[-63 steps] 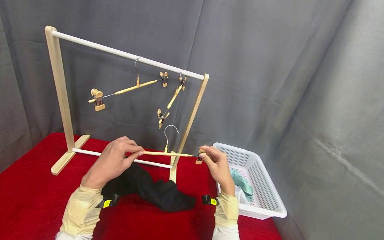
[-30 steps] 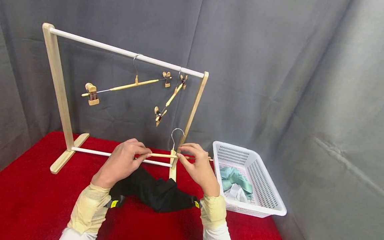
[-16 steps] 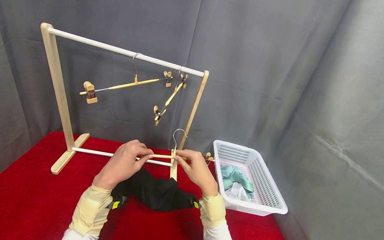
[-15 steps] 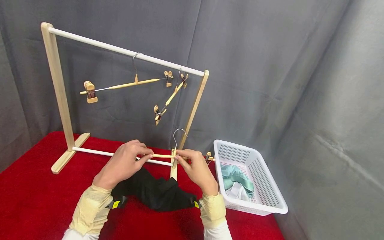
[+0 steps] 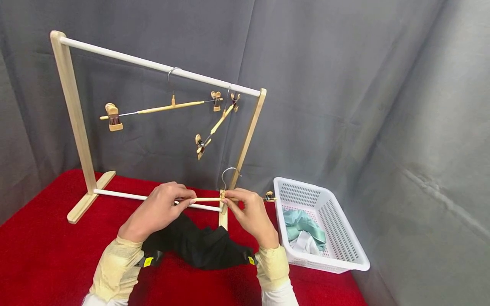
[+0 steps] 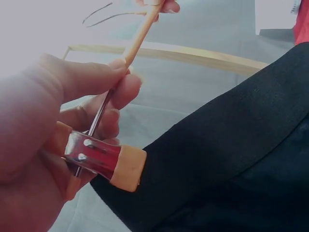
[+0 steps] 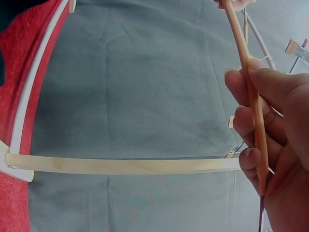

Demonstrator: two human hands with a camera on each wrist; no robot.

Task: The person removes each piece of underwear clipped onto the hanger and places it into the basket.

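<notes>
Both hands hold a clip hanger (image 5: 208, 199) level above the red cloth. My left hand (image 5: 158, 210) pinches its bar near the left end; in the left wrist view the hanger's clip (image 6: 129, 166) sits by the palm, its tip pointing toward black fabric. My right hand (image 5: 250, 216) grips the bar beside the base of the metal hook (image 5: 226, 176), which points up. Past that hand the right clip (image 5: 269, 196) shows. A crumpled black garment (image 5: 203, 246) lies on the cloth below; the wrists partly cover its ends.
A wooden rack (image 5: 72, 110) with a white top rail stands behind the hands. Two more clip hangers, one wide across (image 5: 168, 107) and one turned edgewise (image 5: 218, 123), hang from it. At right is a white basket (image 5: 348, 233) holding teal and white cloth (image 5: 304, 229).
My right hand has left the right clip and slid left along the bar to the hook's base. The hanger has shifted slightly right; over the last half second its right clip has turned a little.
</notes>
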